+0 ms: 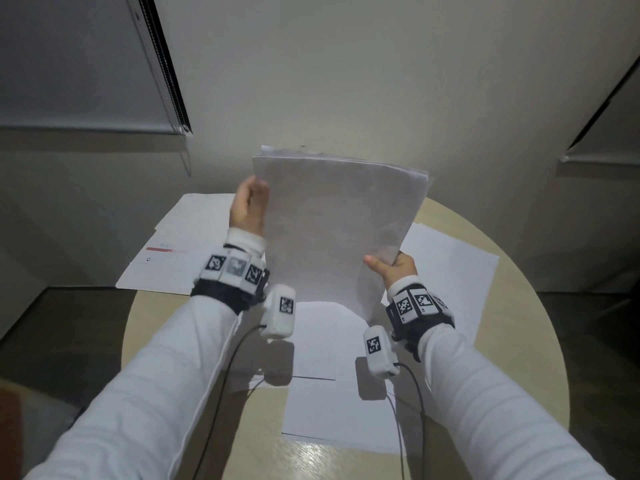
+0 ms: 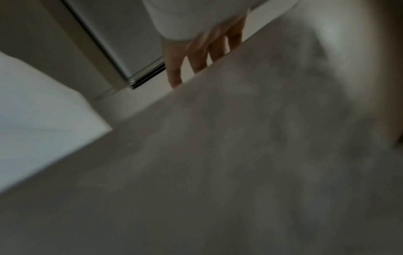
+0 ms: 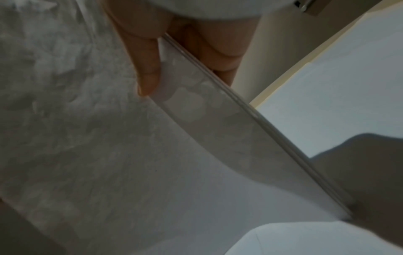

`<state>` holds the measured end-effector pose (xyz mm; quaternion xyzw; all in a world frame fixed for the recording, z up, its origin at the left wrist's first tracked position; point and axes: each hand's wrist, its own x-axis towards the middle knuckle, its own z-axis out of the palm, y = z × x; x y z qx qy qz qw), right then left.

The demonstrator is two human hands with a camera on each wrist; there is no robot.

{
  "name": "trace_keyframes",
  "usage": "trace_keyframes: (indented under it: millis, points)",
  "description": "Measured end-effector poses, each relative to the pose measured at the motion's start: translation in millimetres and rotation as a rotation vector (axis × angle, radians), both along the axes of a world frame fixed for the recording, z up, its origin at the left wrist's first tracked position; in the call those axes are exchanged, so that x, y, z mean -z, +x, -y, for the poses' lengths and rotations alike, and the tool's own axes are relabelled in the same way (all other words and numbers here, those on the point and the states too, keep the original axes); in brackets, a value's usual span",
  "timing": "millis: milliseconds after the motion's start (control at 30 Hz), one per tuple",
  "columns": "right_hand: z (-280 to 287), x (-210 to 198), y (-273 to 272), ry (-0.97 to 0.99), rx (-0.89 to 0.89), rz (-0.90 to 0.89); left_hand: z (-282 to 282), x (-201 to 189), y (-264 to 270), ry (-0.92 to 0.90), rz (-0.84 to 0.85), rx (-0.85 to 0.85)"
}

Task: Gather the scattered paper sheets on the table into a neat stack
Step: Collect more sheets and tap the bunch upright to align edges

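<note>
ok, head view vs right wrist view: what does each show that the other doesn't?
Head only: the left hand gripping the held stack's left edge, the round table, and loose sheets still lying on it, including one with a red bar.

Right wrist only: the layered edge of the stack close up, thumb in front and fingers behind it.

Both: the right hand with its grip on the stack's lower right corner, and a white sheet on the table beyond.

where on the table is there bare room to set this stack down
Bare table shows along the right rim beyond the right sheet, and at the near edge below the front sheet. Centre and far left are crowded with loose sheets.
</note>
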<state>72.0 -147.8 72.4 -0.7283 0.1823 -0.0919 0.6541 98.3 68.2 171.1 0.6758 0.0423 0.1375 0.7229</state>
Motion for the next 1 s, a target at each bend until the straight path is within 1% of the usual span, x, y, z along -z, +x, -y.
trace_keyframes:
  millis: [67,133,200,267,333,400,467,533,600,767,1000]
  points:
    - [0,1,-1,0.01,-0.003,0.005,2,-32,7,-0.071,0.034,-0.015]
    - [-1,1,-2,0.031,-0.008,0.008,8,-64,9,-0.057,0.047,0.025]
    - [0,4,-1,0.048,-0.008,0.009,13,-76,20,-0.08,0.083,0.003]
    - [1,5,0,0.063,-0.004,0.01,16,-73,28,-0.072,0.106,-0.001]
    - [1,5,1,0.071,-0.002,0.011,14,-62,34,-0.044,0.071,-0.005]
    - [1,5,1,0.069,-0.009,0.016,12,-53,40,-0.061,0.036,-0.035]
    - [0,5,2,0.072,-0.013,0.024,11,-52,40,-0.083,0.025,-0.052]
    - [0,5,2,0.079,-0.012,0.032,12,-55,39,-0.067,0.016,-0.065]
    - [-1,5,2,0.086,-0.006,0.038,13,-57,40,-0.099,0.014,-0.082]
    - [-1,6,2,0.1,0.003,0.048,14,-56,41,-0.013,-0.043,-0.093]
    - [-2,7,1,0.114,0.0,0.049,9,-50,46,-0.069,-0.011,-0.121]
